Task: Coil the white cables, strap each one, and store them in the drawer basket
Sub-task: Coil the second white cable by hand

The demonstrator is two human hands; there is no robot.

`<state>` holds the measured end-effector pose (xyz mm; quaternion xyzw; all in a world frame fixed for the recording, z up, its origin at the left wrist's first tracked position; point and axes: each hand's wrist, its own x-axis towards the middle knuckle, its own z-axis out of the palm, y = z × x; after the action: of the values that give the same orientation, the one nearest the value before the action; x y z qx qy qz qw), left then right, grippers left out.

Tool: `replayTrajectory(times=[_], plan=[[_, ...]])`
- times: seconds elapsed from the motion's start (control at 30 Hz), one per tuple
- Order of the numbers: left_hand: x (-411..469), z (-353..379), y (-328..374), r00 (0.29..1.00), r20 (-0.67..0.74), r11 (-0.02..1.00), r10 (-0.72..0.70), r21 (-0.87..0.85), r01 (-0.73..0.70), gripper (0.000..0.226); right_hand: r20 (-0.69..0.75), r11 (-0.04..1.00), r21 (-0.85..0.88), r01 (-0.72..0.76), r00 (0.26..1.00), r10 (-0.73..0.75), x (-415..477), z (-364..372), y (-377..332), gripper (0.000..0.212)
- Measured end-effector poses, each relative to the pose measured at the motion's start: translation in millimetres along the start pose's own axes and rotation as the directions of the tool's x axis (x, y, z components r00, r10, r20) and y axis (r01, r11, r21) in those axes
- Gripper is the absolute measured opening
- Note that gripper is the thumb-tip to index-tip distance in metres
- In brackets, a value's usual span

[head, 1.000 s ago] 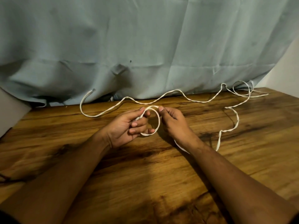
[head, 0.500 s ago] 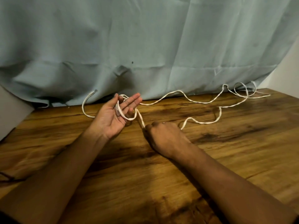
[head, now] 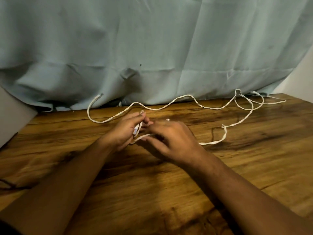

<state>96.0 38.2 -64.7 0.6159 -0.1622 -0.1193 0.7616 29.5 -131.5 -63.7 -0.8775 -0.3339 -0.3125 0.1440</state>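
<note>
Wooden table [head: 152, 192] before a grey-blue curtain [head: 152, 39]. Mid-table, the left hand [head: 124, 131] grips loops of cable [head: 210, 142]; the right hand [head: 171, 141], just beside it, pinches the strand. The rest trails to the far right corner, then back along the far edge.

One white cable [head: 213, 108], though the tangle of loops at far right may hide a second. Two hands: left hand [head: 123, 131], right hand [head: 172, 141]. One bench [head: 254, 167]. One curtain [head: 152, 39].
</note>
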Motion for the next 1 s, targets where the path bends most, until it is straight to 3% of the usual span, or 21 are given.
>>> replayTrajectory(times=[0.1, 0.2, 0.37, 0.5, 0.57, 0.63, 0.7, 0.73, 0.9, 1.0], plan=[[0.9, -5.1, -1.1, 0.998, 0.058, 0.987, -0.007, 0.158, -0.003, 0.03, -0.169, 0.988, 0.1, -0.116, 0.977, 0.132, -2.4, -1.2, 19.6, 0.019], [1.7, -4.9, -3.8, 0.989, 0.138, 0.973, -0.052, 0.231, 0.019, 0.026, -0.246, 0.973, 0.149, -0.178, 0.946, 0.211, -4.7, 1.3, 33.5, 0.018], [-4.2, 8.0, 1.3, 0.937, 0.317, 0.989, -0.143, 0.014, 0.146, 0.031, -0.281, 0.954, 0.17, -0.247, 0.916, 0.287, -6.5, 7.6, 46.3, 0.019], [-7.2, 13.0, 2.3, 0.874, 0.46, 0.96, -0.154, -0.139, 0.242, 0.034, -0.156, 0.907, 0.285, -0.309, 0.919, 0.362, -7.9, 10.7, 56.6, 0.021], [-8.4, 11.3, 2.6, 0.857, 0.491, 0.949, -0.157, -0.165, 0.268, 0.036, -0.033, 0.798, 0.485, -0.358, 0.904, 0.426, -8.5, 15.5, 58.0, 0.024], [-9.3, 7.8, 4.1, 0.845, 0.511, 0.939, -0.159, -0.186, 0.29, 0.037, 0.089, 0.597, 0.694, -0.402, 0.871, 0.483, -7.9, 20.9, 56.9, 0.033], [-9.2, 6.4, 5.6, 0.84, 0.52, 0.933, -0.153, -0.205, 0.297, 0.036, 0.172, 0.428, 0.803, -0.415, 0.849, 0.5, -6.3, 25.1, 56.5, 0.039], [-9.1, 7.1, 5.9, 0.843, 0.516, 0.93, -0.152, -0.213, 0.299, 0.035, 0.193, 0.391, 0.818, -0.422, 0.842, 0.504, -5.8, 24.8, 56.1, 0.041], [-8.5, 12.3, 4.7, 0.887, 0.43, 0.921, -0.168, -0.253, 0.297, 0.034, 0.162, 0.462, 0.759, -0.459, 0.82, 0.548, -6.5, 17.2, 50.7, 0.035], [-7.5, 12.5, 6.6, 0.919, 0.364, 0.913, -0.153, -0.303, 0.273, 0.033, 0.032, 0.778, 0.398, -0.485, 0.855, 0.517, -9.4, 19.9, 50.2, 0.031]])
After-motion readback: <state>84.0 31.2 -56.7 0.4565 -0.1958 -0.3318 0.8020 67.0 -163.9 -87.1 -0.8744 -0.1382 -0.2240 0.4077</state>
